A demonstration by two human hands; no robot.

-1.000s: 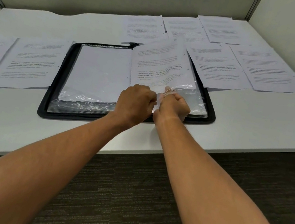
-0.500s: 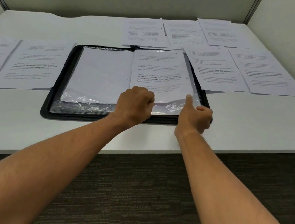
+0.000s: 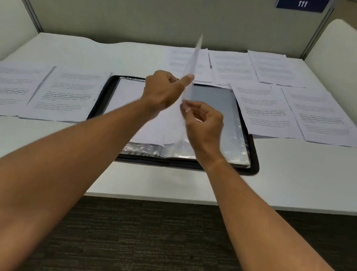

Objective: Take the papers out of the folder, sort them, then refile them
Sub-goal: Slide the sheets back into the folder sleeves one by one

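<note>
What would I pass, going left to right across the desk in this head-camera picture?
Two printed sheets side by side → open black folder, with the left hand and right hand above it turning a page → more printed sheets.

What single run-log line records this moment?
Left hand and right hand: turning sleeve page | folder: open on desk | loose papers: around folder

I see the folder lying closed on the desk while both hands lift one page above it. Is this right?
Not quite. The head view shows the folder lying open, not closed, on the desk. The left hand and right hand do lift one page above it.
</note>
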